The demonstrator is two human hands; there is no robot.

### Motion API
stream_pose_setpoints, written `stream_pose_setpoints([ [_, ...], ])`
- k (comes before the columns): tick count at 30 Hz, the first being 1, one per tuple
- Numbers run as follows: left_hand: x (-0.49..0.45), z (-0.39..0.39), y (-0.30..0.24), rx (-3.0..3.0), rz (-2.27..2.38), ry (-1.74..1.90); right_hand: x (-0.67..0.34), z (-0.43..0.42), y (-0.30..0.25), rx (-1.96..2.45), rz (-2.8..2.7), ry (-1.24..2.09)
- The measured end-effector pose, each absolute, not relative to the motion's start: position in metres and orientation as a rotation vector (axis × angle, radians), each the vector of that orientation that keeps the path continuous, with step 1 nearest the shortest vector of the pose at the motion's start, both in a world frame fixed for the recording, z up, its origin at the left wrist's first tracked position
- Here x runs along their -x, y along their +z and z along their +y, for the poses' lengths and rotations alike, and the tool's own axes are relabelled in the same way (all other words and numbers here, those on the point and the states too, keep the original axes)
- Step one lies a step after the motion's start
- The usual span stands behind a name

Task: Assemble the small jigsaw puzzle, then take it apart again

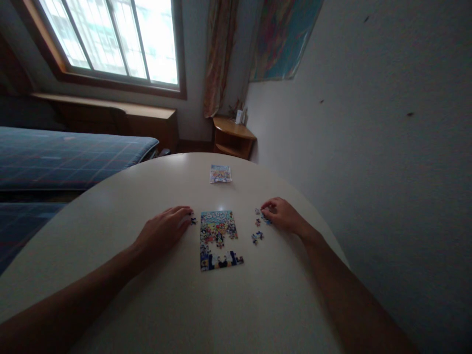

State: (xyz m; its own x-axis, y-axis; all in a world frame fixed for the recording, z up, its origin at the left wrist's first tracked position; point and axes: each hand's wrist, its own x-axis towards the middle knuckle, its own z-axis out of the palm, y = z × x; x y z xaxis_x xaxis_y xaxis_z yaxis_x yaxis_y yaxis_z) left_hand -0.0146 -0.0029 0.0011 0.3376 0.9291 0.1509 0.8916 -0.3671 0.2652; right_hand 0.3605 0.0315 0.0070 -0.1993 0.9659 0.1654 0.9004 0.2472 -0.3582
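A partly assembled jigsaw puzzle (217,231) lies flat on the white table, with a gap across its lower middle and right side. Left of it, my left hand (164,228) rests on the tabletop, fingers extended and loosely bent, tips beside a few loose puzzle pieces (193,221). To the puzzle's right, my right hand (283,215) has thumb and fingers drawn together at a puzzle piece (264,212), mostly covered by the fingers. Nearer to me than that hand lie more loose pieces (257,238), and a single reddish piece (258,222) sits close to the thumb.
A small printed picture sheet or packet (220,174) lies toward the far side of the round white table (165,305). Beyond are a plaid mattress (73,157), a wooden corner shelf (234,129) and a window (110,39). A wall (387,162) runs along the right.
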Motion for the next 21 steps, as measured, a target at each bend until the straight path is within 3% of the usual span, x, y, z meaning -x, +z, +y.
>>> stream_pose_setpoints([
  [9, 0.011, -0.006, -0.001, -2.521, 1.639, 0.507, -0.35, 0.027, 0.009, 1.678, -2.175, 0.288],
  [21, -0.004, -0.028, 0.002, -2.703, 1.06, 0.54, -0.346, 0.031, 0.003, 1.622, -2.181, 0.316],
])
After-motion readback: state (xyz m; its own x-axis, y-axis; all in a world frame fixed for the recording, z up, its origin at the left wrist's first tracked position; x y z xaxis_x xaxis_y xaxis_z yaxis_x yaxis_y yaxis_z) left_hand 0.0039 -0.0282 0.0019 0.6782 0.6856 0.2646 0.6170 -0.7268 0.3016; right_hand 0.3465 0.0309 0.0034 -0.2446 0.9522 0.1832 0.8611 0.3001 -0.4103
